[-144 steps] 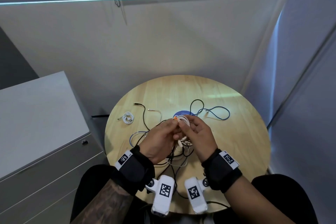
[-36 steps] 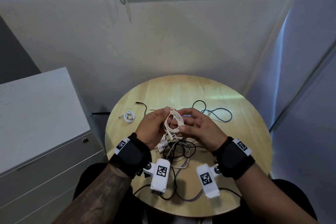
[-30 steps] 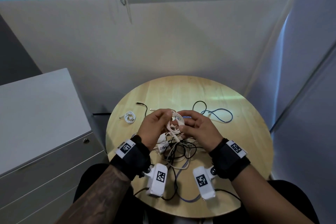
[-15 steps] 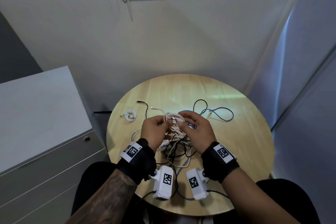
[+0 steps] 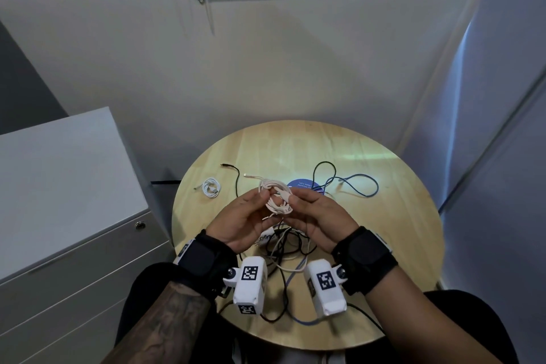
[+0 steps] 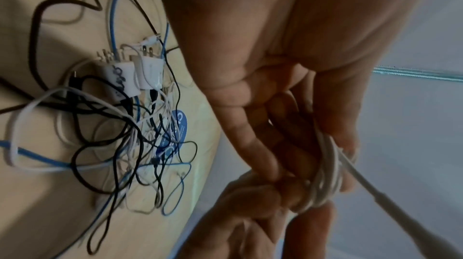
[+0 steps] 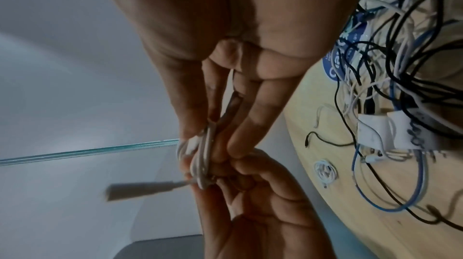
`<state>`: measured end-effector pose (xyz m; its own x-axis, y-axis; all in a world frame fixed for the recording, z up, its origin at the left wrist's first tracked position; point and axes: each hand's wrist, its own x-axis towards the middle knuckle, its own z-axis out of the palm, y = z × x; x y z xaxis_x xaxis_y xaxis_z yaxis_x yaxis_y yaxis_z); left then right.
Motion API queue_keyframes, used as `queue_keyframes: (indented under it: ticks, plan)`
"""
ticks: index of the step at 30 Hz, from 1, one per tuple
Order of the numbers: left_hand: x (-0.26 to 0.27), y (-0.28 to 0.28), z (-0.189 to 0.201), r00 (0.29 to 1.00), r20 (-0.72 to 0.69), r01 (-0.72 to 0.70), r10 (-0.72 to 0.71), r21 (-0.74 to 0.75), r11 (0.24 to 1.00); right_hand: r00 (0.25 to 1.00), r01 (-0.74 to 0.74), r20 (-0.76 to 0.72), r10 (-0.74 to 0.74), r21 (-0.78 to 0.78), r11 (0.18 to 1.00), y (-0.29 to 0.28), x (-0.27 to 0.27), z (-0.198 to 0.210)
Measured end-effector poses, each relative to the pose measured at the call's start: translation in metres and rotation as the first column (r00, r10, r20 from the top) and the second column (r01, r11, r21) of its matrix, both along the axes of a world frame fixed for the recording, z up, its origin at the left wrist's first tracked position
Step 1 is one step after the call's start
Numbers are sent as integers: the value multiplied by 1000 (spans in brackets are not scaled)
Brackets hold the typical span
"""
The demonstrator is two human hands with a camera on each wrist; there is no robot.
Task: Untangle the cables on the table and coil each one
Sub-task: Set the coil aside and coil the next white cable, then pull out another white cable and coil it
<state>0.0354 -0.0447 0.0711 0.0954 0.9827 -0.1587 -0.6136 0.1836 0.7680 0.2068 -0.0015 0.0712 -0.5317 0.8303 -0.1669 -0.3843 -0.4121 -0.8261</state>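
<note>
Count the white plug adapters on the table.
2, side by side in the tangle: one plain white adapter, one printed adapter touching it. Others may be hidden under the cables.

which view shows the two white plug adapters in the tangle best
Left wrist: the two white plug adapters lie side by side, prongs showing, cables crossing them. Right wrist shows them blurred at the frame edge. Head view hides them almost wholly behind the left hand.

A round blue sticker on the desk, at about 12 o'clock from the cable tangle, carries small white lettering too blurred to read. A white charger plug bears dark script, illegible. Square black-and-white coded markers sit on the wrist cameras; no words.
</note>
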Motion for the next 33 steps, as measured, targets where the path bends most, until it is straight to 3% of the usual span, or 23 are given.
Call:
queue_keyframes:
  ticks: [5,9,11,13,16,19,24,29,31,33]
  plan:
    - [-12,3,-7,975,-221,-26,20,-24,999,998,43,49,-44,20,999,2,-3,-9]
    - [-20,4,-18,977,-211,-36,27,-40,999,999,-11,33,11,-5,1000,2,-10,-19]
    - [-25,6,-26,952,-303,-78,50,-80,994,987,-21,158,18,20,1000,6,-13,-28]
    - [-36,12,-37,863,-491,-190,115,-106,976,917,-79,398,13,150,986,11,-12,-41]
    - [-69,30,-61,720,-671,-353,178,-134,926,689,-228,716,-109,357,906,18,5,-59]
    - [-108,50,-76,616,-767,-463,179,-168,870,502,-290,832,-237,420,860,27,34,-74]
    - [-162,77,-102,434,-898,-575,64,-222,787,434,-137,807,-400,498,856,32,85,-96]
    - [-186,97,-120,83,-984,-601,-158,-176,780,409,-32,816,-409,461,887,27,117,-126]
    - [-185,100,-123,25,-976,-610,-217,-187,770,417,-48,826,-380,438,898,28,127,-140]
    - [-186,101,-127,12,-965,-622,-262,-213,754,437,-48,819,-372,434,899,29,132,-148]
